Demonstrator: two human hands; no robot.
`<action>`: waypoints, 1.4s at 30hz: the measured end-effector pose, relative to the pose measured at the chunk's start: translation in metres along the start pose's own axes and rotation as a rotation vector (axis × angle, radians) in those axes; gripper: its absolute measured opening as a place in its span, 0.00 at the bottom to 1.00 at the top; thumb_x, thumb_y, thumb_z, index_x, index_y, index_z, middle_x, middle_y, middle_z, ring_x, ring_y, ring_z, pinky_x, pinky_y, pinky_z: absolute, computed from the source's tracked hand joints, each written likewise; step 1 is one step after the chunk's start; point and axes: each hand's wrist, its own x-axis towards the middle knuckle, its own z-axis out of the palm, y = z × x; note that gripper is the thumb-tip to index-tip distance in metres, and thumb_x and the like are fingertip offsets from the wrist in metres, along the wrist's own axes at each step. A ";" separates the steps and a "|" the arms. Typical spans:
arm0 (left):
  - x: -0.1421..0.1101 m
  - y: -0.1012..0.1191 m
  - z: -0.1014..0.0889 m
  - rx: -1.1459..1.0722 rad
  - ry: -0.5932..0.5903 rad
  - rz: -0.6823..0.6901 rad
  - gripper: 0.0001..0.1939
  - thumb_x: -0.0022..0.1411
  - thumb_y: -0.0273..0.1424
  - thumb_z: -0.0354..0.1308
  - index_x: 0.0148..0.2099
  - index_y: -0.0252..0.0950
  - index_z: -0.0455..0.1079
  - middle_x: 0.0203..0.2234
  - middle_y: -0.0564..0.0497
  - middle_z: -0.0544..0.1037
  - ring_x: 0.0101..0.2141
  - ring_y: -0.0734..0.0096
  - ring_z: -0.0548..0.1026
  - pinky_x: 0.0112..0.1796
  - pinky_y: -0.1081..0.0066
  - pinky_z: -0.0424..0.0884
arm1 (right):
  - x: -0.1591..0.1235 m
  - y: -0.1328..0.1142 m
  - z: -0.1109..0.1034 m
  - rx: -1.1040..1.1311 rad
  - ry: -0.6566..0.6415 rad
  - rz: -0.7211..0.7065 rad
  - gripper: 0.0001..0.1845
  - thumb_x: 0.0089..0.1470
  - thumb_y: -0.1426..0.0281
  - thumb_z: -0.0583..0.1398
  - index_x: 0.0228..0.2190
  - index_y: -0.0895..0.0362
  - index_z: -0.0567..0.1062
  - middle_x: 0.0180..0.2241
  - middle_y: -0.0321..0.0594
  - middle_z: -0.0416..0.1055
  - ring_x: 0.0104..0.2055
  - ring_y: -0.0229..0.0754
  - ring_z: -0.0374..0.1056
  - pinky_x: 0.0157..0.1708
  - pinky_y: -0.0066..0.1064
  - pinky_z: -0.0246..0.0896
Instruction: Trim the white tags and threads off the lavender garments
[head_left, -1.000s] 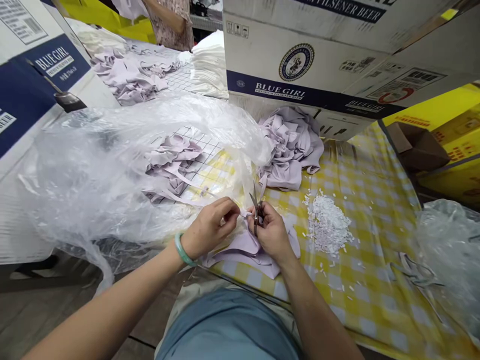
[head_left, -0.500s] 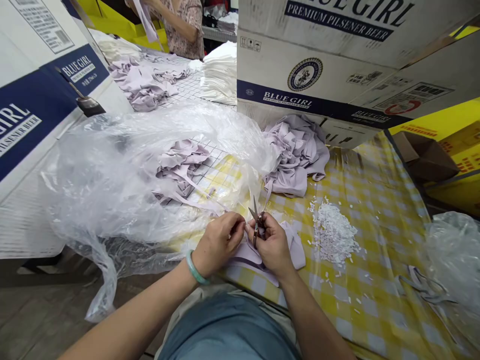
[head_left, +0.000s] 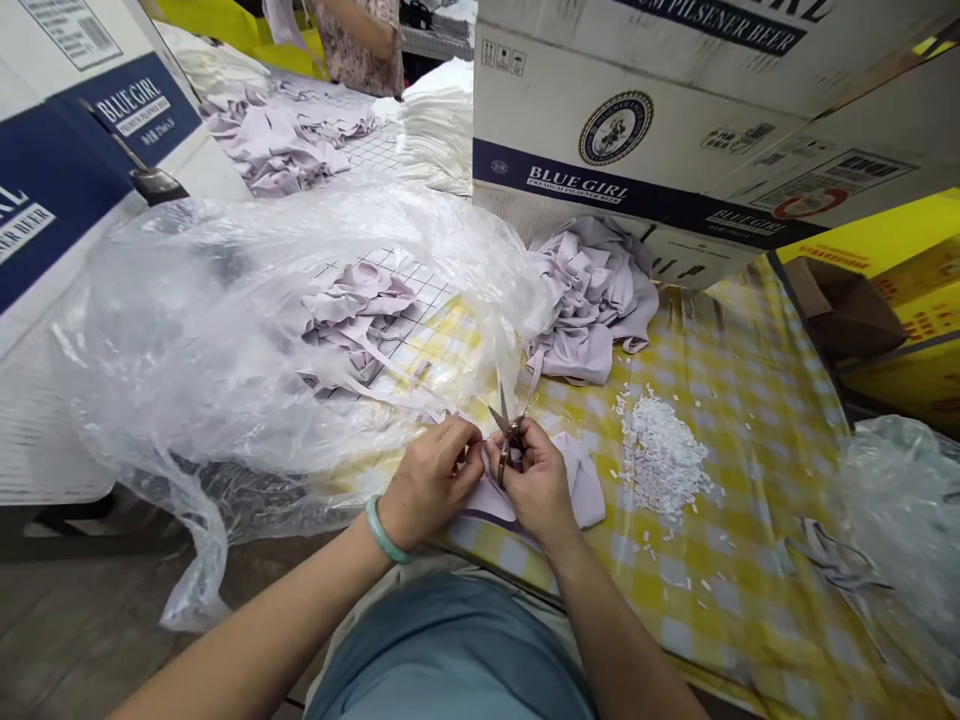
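My right hand (head_left: pixel 534 480) is closed around the handles of small scissors (head_left: pixel 502 415), whose blades point away from me and stand slightly apart. Close beside it, my left hand (head_left: pixel 442 465) pinches a lilac fabric strap, with the fingertips near the scissors. From there the strap runs forward to a crumpled lilac garment pile (head_left: pixel 352 310). Beneath both hands, on the table's near edge, lies a lilac garment (head_left: pixel 581 480), partly hidden by my right hand.
Clear plastic sheeting (head_left: pixel 247 330) spreads across the left side. A second lilac heap (head_left: pixel 596 290) rests against a white carton (head_left: pixel 570 110). Small white bits (head_left: pixel 664 455) are piled on the yellow checked cloth (head_left: pixel 750 480). Another carton (head_left: pixel 52 180) stands left; a person (head_left: pixel 360 45) works at the back.
The camera view has shifted slightly, so the boxes sit higher. Both hands stay close together, and the scissor blades have turned a little to the left.
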 end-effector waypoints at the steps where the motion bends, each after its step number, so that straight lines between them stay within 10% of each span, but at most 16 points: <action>1: 0.000 0.000 0.000 0.006 0.009 0.003 0.06 0.63 0.23 0.49 0.34 0.37 0.62 0.24 0.53 0.66 0.26 0.72 0.65 0.28 0.72 0.62 | 0.000 0.001 0.001 -0.006 0.005 -0.004 0.10 0.46 0.71 0.64 0.32 0.54 0.69 0.29 0.32 0.67 0.29 0.35 0.63 0.31 0.26 0.61; 42: -0.026 -0.011 0.006 0.006 0.161 0.003 0.07 0.62 0.20 0.50 0.38 0.37 0.63 0.28 0.50 0.71 0.30 0.70 0.70 0.32 0.70 0.68 | 0.023 -0.014 0.001 0.204 0.003 0.096 0.17 0.39 0.66 0.70 0.28 0.55 0.68 0.27 0.29 0.66 0.29 0.33 0.63 0.31 0.24 0.62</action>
